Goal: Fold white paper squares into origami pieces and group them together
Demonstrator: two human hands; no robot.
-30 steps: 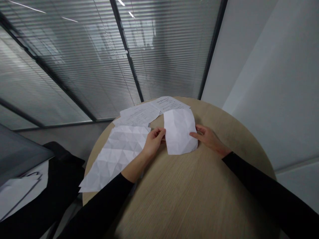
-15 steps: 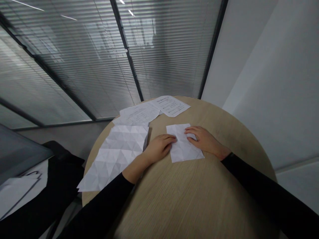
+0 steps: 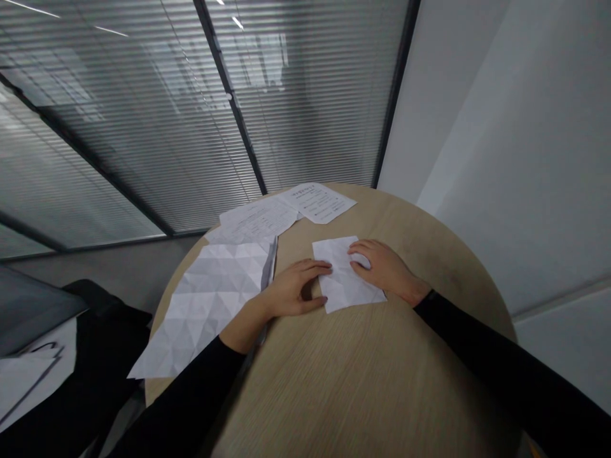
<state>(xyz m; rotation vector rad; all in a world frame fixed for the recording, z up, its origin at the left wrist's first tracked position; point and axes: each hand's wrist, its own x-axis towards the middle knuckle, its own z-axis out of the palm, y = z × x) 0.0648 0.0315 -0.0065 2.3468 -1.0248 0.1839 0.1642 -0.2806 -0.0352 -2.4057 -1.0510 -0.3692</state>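
A small creased piece of white paper [image 3: 347,289] lies on the wooden table, its near edge slightly slanted. My left hand [image 3: 292,289] rests at its left edge, fingertips on the paper and thumb spread away toward the near corner. On the paper's right side lies my right hand [image 3: 382,268], fingers stretched out over the upper part and thumb apart, covering the right edge. Neither hand grips anything. Left of my left hand is a large white sheet [image 3: 210,299] with a pattern of triangular creases, partly hidden by my left forearm.
Printed sheets [image 3: 324,203] overlap at the far edge of the round table [image 3: 363,381]. Blinds [image 3: 310,114] behind glass stand beyond it, and a white wall [image 3: 515,159] rises at the right. Dark fabric [image 3: 107,337] and white papers [image 3: 42,369] are at the lower left.
My left thumb has spread away from the fingers, down toward the paper's near-left corner. My right hand stays on the paper. The whole view has shifted slightly.
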